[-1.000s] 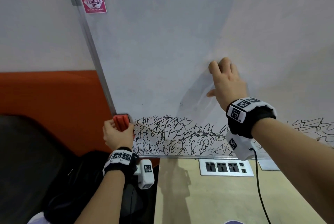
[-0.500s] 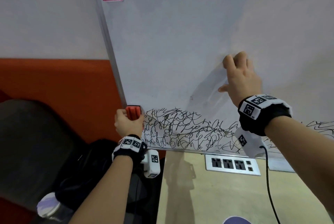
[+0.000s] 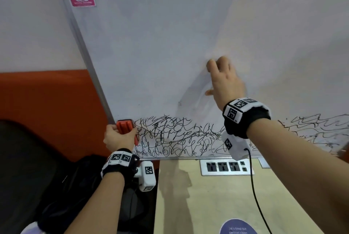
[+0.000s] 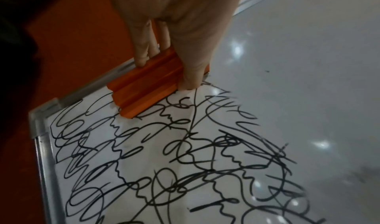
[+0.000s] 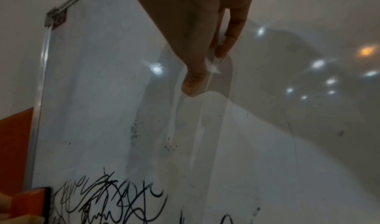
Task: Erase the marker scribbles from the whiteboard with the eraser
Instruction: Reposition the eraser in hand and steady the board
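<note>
left hand [image 3: 115, 136] grips the eraser [image 3: 125, 125] at the scribbles' [image 3: 170, 137] left edge; right hand [image 3: 223, 80] rests flat, fingers relaxed, on the whiteboard [image 3: 151, 45].

Orange eraser [image 3: 124, 126] (ridged) lies against whiteboard [image 3: 154, 45] beside black scribbles [image 3: 175, 137]

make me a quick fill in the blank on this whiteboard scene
1. The left hand grips a ribbed ____ plastic eraser.
2. The black marker scribbles run along the ____ edge of the metal-framed whiteboard.
3. The right hand rests on the board ____ the scribbles.

Missing words: orange; bottom; above
</note>
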Tool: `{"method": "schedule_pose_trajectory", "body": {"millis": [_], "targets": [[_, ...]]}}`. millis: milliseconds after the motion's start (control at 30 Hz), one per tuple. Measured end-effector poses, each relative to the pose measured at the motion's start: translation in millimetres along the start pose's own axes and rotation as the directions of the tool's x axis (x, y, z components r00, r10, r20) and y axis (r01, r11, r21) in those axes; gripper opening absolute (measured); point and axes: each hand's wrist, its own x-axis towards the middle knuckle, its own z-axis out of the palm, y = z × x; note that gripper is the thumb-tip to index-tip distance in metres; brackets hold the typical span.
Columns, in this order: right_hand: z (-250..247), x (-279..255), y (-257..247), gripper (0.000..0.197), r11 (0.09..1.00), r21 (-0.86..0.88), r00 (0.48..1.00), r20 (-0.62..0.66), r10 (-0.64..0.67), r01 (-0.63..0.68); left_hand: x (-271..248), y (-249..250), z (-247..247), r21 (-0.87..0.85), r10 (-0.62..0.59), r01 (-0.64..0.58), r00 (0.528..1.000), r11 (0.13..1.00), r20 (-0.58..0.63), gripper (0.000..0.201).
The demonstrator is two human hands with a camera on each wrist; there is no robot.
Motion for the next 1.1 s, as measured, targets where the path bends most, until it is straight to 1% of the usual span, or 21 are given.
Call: {"method": "schedule_pose_trajectory", "body": {"millis": [67, 167, 200, 267, 333, 433, 500, 567, 633, 700, 800, 867, 933, 1000, 1067, 1100], "targets": [[1, -1, 0, 0.078, 1.000, 0.016, 1.000, -0.006, 0.003, -0.003, -2, 1, 0, 0.023, 0.019, -0.019, 1.000, 1.000, 0.005, 0.055], [3, 0, 1, 0.080, 1.000, 0.028, 1.000, -0.020, -0.011, 0.011, -3, 13, 1, 0.026, 0.127, -0.127, 0.992, 0.992, 0.006, 0.050], [3, 0, 1, 0.081, 0.999, 0.028, 1.000, -0.026, -0.015, 0.015, -3, 18, 1, 0.016, 0.143, -0.143, 0.990, 0.990, 0.006, 0.050], [4, 0, 2, 0.082, 0.999, 0.033, 0.999, -0.033, -0.018, 0.019, -5, 21, 1, 0.008, 0.138, -0.138, 0.990, 0.990, -0.001, 0.051], [4, 0, 2, 0.081, 0.999, 0.033, 0.999, -0.034, -0.015, 0.016, -8, 20, 1, 0.042, 0.133, -0.133, 0.991, 0.990, 0.004, 0.052], [3, -1, 1, 0.080, 0.999, 0.032, 0.999, -0.036, -0.009, 0.010, -12, 18, -2, 0.107, 0.130, -0.135, 0.990, 0.985, 0.051, 0.050], [3, -1, 0, 0.082, 0.999, 0.038, 0.999, -0.040, -0.014, 0.015, -12, 21, -6, 0.143, 0.186, -0.195, 0.980, 0.970, 0.074, 0.049], [4, 0, 0, 0.084, 0.999, 0.042, 0.999, -0.043, -0.017, 0.019, -10, 29, -10, 0.168, 0.278, -0.290, 0.956, 0.942, 0.093, 0.049], [4, -1, -1, 0.084, 0.999, 0.039, 0.999, -0.047, -0.003, 0.005, -8, 39, -10, 0.177, 0.332, -0.344, 0.939, 0.922, 0.095, 0.051], [4, -1, -1, 0.081, 0.999, 0.053, 0.999, -0.043, 0.008, -0.005, -10, 45, -9, 0.211, 0.333, -0.345, 0.939, 0.915, 0.092, 0.053], [2, -1, -1, 0.080, 0.998, 0.059, 0.999, -0.037, -0.001, 0.003, -16, 34, -6, 0.323, 0.309, -0.348, 0.936, 0.880, 0.168, 0.053], [1, -1, 0, 0.079, 0.998, 0.054, 0.999, -0.036, -0.006, 0.008, -19, 24, -5, 0.366, 0.287, -0.343, 0.937, 0.865, 0.200, 0.054], [0, -1, -1, 0.077, 0.999, 0.040, 0.999, -0.031, -0.004, 0.005, -19, 24, -4, 0.374, 0.295, -0.352, 0.934, 0.858, 0.202, 0.053], [0, -1, -1, 0.078, 1.000, 0.031, 0.999, -0.031, -0.005, 0.006, -19, 33, -3, 0.362, 0.333, -0.383, 0.923, 0.850, 0.193, 0.052], [0, -1, 0, 0.080, 0.999, 0.031, 0.999, -0.036, -0.010, 0.011, -21, 45, 0, 0.346, 0.366, -0.407, 0.913, 0.845, 0.181, 0.055], [1, -1, 0, 0.081, 1.000, 0.027, 0.999, -0.037, -0.011, 0.012, -22, 49, 1, 0.342, 0.359, -0.398, 0.917, 0.851, 0.172, 0.058]]}}
